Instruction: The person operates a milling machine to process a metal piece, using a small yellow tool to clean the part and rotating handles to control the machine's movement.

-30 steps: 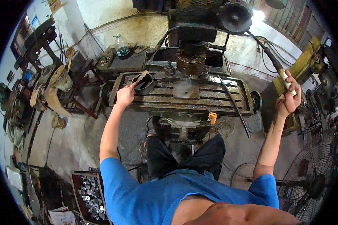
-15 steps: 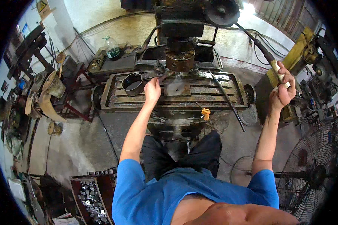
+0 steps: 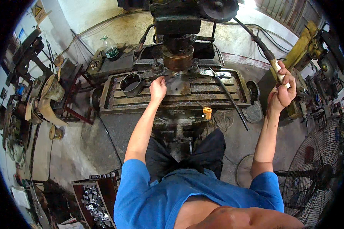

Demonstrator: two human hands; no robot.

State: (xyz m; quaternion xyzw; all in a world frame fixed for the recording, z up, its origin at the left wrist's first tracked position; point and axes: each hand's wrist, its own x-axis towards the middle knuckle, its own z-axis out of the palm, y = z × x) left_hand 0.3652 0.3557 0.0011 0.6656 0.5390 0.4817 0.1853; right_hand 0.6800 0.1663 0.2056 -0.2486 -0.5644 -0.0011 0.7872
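Note:
My left hand is closed over the machine table, just right of a dark pot with dark liquid in it. From its fingers a thin dark piece, apparently a small brush, reaches toward the cutting tool under the round spindle housing. Below the tool a flat plate lies on the slotted table. Out to the right, my right hand is wrapped round the pale grip of a long lever running up to the machine head.
A long bar lies across the table's right side, overhanging the front edge. An orange-yellow tool sits at the front edge. A caged fan stands at lower right; a box of metal pieces at lower left. Crank wheels flank the table.
My left hand has moved slightly right, away from the pot, bringing the brush up to the cutting tool. My right hand keeps hold of the lever. The whole view has shifted a little.

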